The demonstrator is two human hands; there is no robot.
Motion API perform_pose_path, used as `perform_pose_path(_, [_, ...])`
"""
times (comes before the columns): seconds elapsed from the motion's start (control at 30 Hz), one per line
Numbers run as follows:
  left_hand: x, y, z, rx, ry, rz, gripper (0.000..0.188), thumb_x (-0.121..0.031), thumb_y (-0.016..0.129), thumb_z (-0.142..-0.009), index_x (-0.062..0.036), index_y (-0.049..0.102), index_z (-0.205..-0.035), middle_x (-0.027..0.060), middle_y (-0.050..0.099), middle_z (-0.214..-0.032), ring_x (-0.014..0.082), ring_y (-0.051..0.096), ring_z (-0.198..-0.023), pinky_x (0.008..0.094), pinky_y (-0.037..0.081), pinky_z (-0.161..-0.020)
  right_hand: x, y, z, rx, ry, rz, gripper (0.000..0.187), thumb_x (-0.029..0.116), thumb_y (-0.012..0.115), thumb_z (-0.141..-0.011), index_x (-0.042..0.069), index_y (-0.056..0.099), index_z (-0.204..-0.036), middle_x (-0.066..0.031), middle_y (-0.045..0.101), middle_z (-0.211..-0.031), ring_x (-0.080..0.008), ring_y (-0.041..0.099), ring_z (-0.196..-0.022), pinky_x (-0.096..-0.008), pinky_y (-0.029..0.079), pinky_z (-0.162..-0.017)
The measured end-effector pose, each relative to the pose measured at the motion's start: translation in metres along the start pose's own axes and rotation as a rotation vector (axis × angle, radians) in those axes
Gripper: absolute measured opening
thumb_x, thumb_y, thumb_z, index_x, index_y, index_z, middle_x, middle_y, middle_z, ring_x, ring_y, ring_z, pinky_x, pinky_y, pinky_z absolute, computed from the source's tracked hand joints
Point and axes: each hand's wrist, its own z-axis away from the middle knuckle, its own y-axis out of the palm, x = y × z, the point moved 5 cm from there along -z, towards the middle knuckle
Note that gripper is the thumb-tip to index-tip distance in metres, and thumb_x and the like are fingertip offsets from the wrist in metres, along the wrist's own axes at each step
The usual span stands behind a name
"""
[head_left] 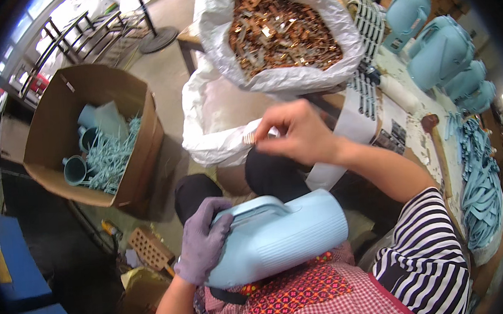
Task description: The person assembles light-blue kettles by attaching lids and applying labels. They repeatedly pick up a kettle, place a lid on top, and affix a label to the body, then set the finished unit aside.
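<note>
A light blue ribbed plastic jug (287,237) with a handle lies on its side across my lap. My left hand (205,240), in a purple-grey glove, is closed round its left end, beside the handle. Bare and raised beyond the jug, my right hand (303,132) pinches a small copper-coloured metal piece (250,138) between thumb and fingers. That hand is above my knee, at the near edge of an open white sack (215,109). Farther off, a larger white sack (212,18) holds a heap of coppery metal pieces (283,30).
On the left stands a cardboard box (138,180) with blue strips and cups. The bench at right bears several blue jugs (441,50), a hammer (438,145) and a pile of blue strips (479,180). A perforated brick (149,246) lies on the floor.
</note>
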Motion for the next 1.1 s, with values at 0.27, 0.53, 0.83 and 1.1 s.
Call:
perform_pose_path(0.27, [0.003, 0.002, -0.005, -0.019, -0.003, 0.024, 0.022, -0.015, 0.059, -0.099, -0.0002, 0.063, -0.115, 0.0140, 0.065, -0.086, 0.0191, 0.062, -0.075, 0.0337, 0.051, -0.072, 0.005, 0.100, 0.020, 0.278, 0.492, -0.643, 0.012, 0.000, 0.074, -0.085, -0.003, 0.068, -0.095, -0.0045, 0.069, -0.081, -0.0079, 0.064, -0.070, -0.0258, 0.050, -0.059])
perform_pose_path(0.53, [0.019, -0.001, -0.013, 0.091, -0.072, 0.382, 0.027, -0.006, 0.051, -0.101, 0.0022, 0.059, -0.125, 0.0056, 0.063, -0.111, 0.0114, 0.056, -0.105, 0.0282, 0.046, -0.096, 0.038, 0.078, 0.050, 0.041, -0.468, 0.426, 0.013, 0.014, 0.080, -0.075, 0.009, 0.068, -0.080, -0.0029, 0.064, -0.075, -0.0208, 0.063, -0.065, -0.0342, 0.051, -0.059])
perform_pose_path(0.83, [0.021, -0.006, -0.012, 0.116, -0.128, 0.304, 0.027, -0.007, 0.055, -0.098, 0.0030, 0.060, -0.123, 0.0094, 0.065, -0.110, 0.0142, 0.060, -0.102, 0.0309, 0.050, -0.092, 0.029, 0.095, 0.057, -0.020, -0.560, 0.420, 0.016, 0.014, 0.078, -0.076, 0.008, 0.065, -0.083, 0.0000, 0.059, -0.079, -0.0167, 0.060, -0.071, -0.0314, 0.050, -0.060])
perform_pose_path(1.1, [-0.003, 0.004, -0.016, 0.058, 0.059, -0.098, 0.031, -0.015, 0.070, -0.087, 0.0002, 0.061, -0.112, 0.0173, 0.069, -0.096, 0.0263, 0.069, -0.089, 0.0373, 0.053, -0.083, -0.019, 0.095, 0.067, 0.208, 0.121, -0.021, 0.039, 0.040, 0.076, -0.088, 0.002, 0.071, -0.092, -0.0165, 0.066, -0.082, -0.0364, 0.065, -0.077, -0.0439, 0.051, -0.068])
